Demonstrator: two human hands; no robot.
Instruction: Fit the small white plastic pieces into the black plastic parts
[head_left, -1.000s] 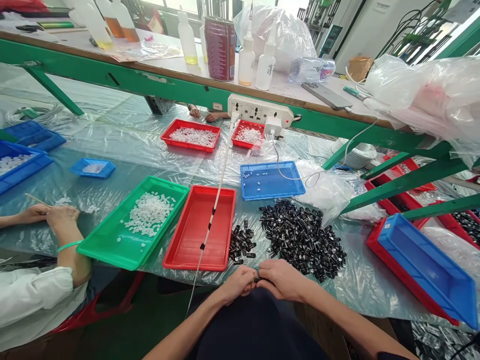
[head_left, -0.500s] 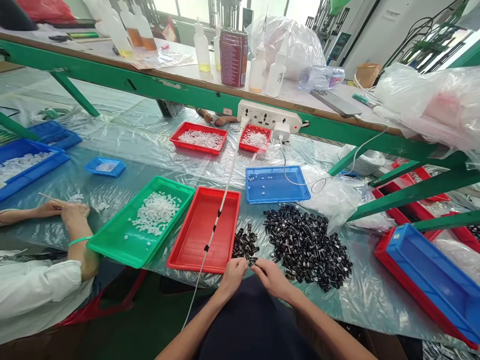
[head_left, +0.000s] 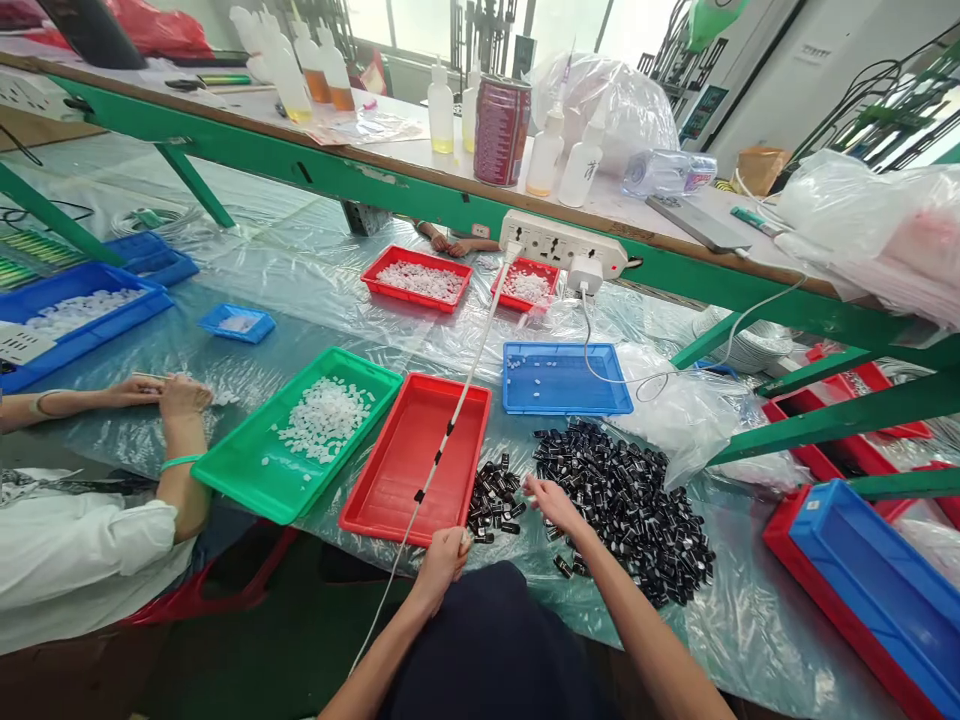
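My left hand point(head_left: 444, 560) is closed at the near right corner of the red tray point(head_left: 412, 460); what its fingers hold, if anything, is too small to make out. My right hand point(head_left: 552, 503) is pinched between two heaps of small black parts, with a small pale bit at its fingertips that I cannot identify. The smaller heap point(head_left: 493, 497) lies against the tray's right side. The larger heap point(head_left: 626, 500) spreads to the right of my right hand. Beyond them sits a blue tray point(head_left: 568, 378) with a few white pieces.
A green tray point(head_left: 300, 440) of white pieces stands left, beside a co-worker's hands point(head_left: 180, 395). A white cable point(head_left: 480, 345) crosses the red tray. A green-edged shelf point(head_left: 420, 195) with a power strip point(head_left: 562, 240) runs above. Stacked trays point(head_left: 870, 570) stand right.
My hands have moved apart: the right one forward over the black parts, the left one back toward the red tray's corner. The whole view has shifted slightly.
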